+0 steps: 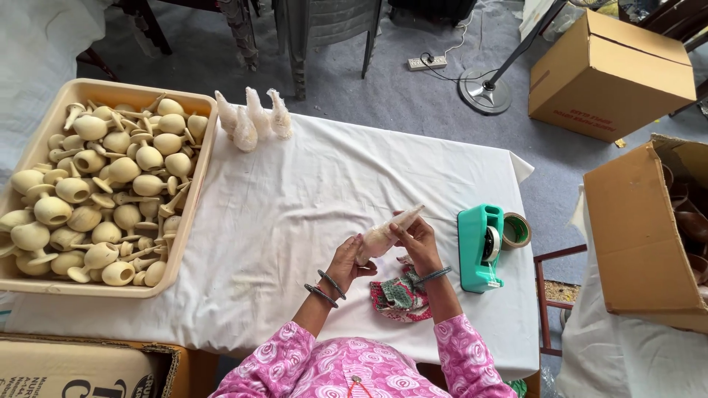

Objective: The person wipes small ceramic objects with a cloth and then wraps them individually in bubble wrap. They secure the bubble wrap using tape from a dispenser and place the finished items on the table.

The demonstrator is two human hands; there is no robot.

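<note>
Both hands, left hand (pixel 346 262) and right hand (pixel 417 237), were clamped on a white paper-wrapped cone-shaped bundle (pixel 387 231); a teal plastic tape dispenser (pixel 478 247) stood just right of them on the desk (pixel 295 199).

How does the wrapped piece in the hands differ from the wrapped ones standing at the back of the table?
The wrapped piece is held tilted above the cloth by the left hand and right hand; the four wrapped pieces stand upright, untouched, beside the tray. The held one is alone; the standing ones are clustered. All are slim, tapered and wrapped in white.
</note>
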